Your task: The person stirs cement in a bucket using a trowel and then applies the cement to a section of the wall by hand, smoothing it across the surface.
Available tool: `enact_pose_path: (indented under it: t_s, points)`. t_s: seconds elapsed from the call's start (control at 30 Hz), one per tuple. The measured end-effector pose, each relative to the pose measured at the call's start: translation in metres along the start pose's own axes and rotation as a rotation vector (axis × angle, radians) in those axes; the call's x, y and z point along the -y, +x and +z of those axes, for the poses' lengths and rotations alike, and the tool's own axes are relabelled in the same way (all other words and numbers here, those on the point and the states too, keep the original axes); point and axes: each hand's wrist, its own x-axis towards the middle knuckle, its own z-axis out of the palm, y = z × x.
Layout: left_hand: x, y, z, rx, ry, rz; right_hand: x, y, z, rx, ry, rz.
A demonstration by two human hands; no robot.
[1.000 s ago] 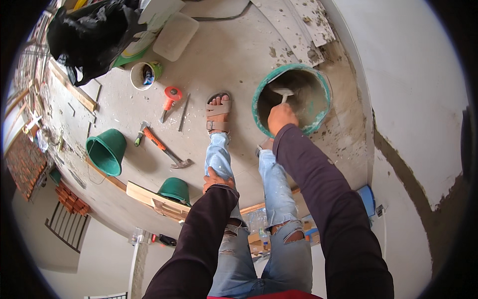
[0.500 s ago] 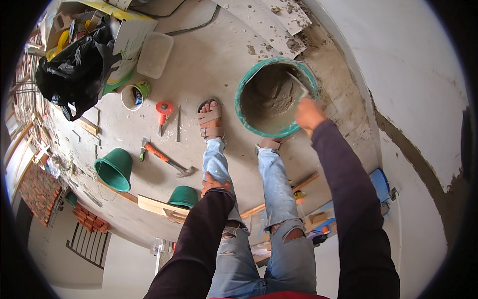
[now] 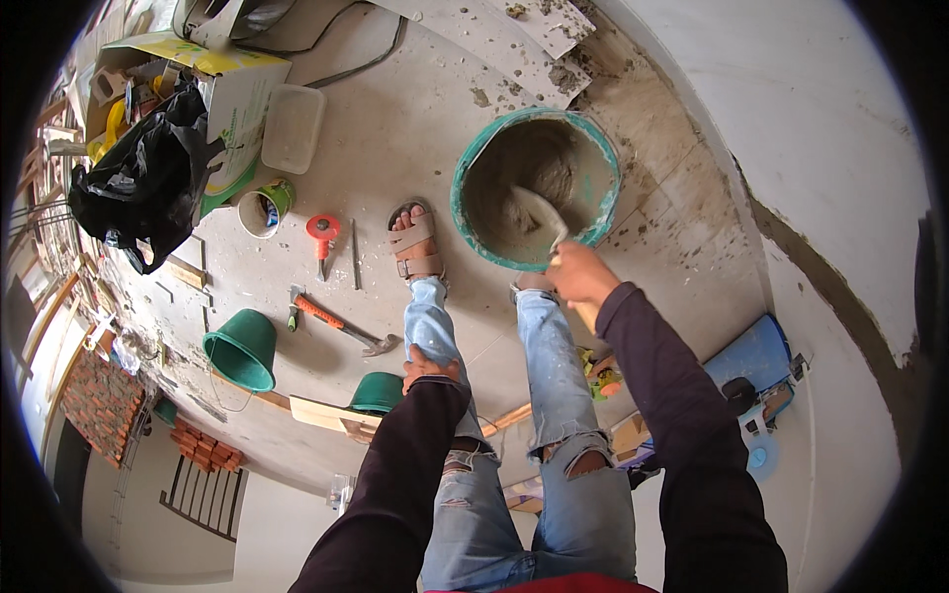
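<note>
A green round bucket (image 3: pixel 593 148) holds wet grey cement mix (image 3: pixel 554 168). My right hand (image 3: pixel 578 277) is closed on the wooden handle of a trowel (image 3: pixel 544 212), whose metal part dips into the mix near the bucket's front. My left hand (image 3: pixel 425 364) grips my left leg (image 3: pixel 427 311) at the light blue jeans, just above the sandalled foot (image 3: pixel 415 247). Left of that foot lie a red-topped tool (image 3: pixel 322 237), a thin metal bar (image 3: pixel 356 257) and a hammer (image 3: pixel 336 321) with an orange handle.
Two green buckets (image 3: pixel 237 346) (image 3: pixel 381 390) lie lower left. A white pail (image 3: pixel 259 208), box of tools (image 3: pixel 237 119), black bag (image 3: pixel 148 183) and clear container (image 3: pixel 289 128) stand upper left. Mortar-spattered boards (image 3: pixel 534 54) lie at the top; a patched white wall (image 3: pixel 840 148) bounds the right.
My right hand and trowel have swept right, then back left and lower in the bucket, stirring the grey mix. The view has shifted slightly. My left hand stays on the leg.
</note>
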Motion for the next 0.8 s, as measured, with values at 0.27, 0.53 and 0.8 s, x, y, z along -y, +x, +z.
enact_pose_path:
  t_s: [0.27, 0.53, 0.8]
  points:
    - [-0.004, -0.004, -0.004, 0.006, 0.012, 0.008, -0.022, 0.06, 0.026, -0.01, -0.917, -0.365]
    - [-0.001, -0.001, -0.004, 0.01, 0.018, 0.0, -0.003, 0.01, 0.005, 0.204, 1.053, 0.107]
    - [-0.004, 0.0, -0.002, -0.01, 0.023, 0.01, -0.024, 0.058, 0.034, -0.092, 0.051, -0.13]
